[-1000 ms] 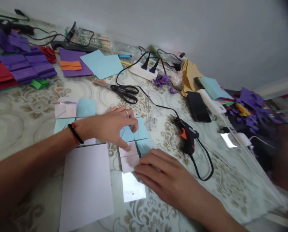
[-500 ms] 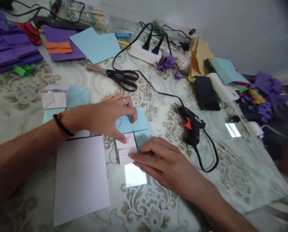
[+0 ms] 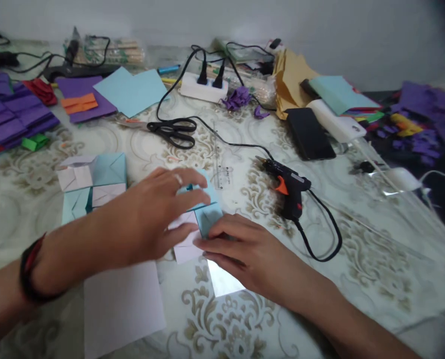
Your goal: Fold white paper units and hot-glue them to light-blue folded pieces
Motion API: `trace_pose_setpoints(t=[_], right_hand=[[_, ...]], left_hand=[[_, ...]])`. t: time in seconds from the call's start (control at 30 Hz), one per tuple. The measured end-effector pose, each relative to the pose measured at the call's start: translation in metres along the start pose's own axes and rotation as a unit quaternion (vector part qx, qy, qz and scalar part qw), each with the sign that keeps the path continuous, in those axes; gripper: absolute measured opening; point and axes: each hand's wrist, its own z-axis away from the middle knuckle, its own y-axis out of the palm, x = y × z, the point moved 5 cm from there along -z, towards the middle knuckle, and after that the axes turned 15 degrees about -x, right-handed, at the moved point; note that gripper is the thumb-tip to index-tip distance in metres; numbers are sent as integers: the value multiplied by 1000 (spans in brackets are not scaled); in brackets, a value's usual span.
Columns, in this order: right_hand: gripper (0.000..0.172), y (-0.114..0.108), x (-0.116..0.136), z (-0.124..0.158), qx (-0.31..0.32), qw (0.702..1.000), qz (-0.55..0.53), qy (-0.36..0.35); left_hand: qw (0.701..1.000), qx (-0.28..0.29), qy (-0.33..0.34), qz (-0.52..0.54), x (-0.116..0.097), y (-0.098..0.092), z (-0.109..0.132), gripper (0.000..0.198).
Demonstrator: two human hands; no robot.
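Observation:
A block of folded paper squares, with a light blue part [image 3: 209,219] and a white part [image 3: 188,252], lies flat on the table. My left hand [image 3: 147,214] hovers over its left side, fingers apart and slightly bent, hiding some of it. At the block's lower right corner, my right hand [image 3: 240,244] has its fingers closed on the edge, fingertips touching the white part. Left of my hands sits a similar block of blue folded squares [image 3: 110,168] and white ones [image 3: 76,177], partly behind my left wrist. A plain white sheet [image 3: 123,314] lies below my left forearm.
Black-handled scissors [image 3: 173,132], a clear ruler [image 3: 222,172] and a black glue gun [image 3: 289,187] lie beyond and to the right. A power strip [image 3: 203,87], phone [image 3: 310,133], blue sheets [image 3: 132,92] and purple folded paper [image 3: 16,114] line the back.
My left hand has lifted from the folded block and moved left and nearer, its fingers opening. My right hand keeps its place on the block's corner. The view has tilted slightly.

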Motion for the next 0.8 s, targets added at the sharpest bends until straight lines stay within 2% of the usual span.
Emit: trace_pose_setpoints(t=[0.07,0.1,0.2,0.27,0.4,0.63,0.8], right_hand=[[20,-1,1,0,-2,1000,-1,-3],[20,-2,1,-1,-3,1000,-1,-4],[19,-3,1,-1,-4,1000,0,-7],[19,-3,0,-1,-3,1000,-1,-10],[17,-2,-2,0,-23,1000,-5,-11],[18,-6,-13,0,-37,996,-63,54],[21,-11,-15,-1,-53,995,-68,48]], left_hand=[[999,-37,17,3,-16,0,20,32],[999,-34,17,0,-20,3,31,38],[1000,-29,2,-9,-22,13,57,51],[999,-28,-2,-19,-20,16,65,56],[999,-22,9,-29,-20,17,66,56],[1000,-19,-4,-17,-19,19,65,62],[1000,-16,-10,-25,-18,21,67,60]])
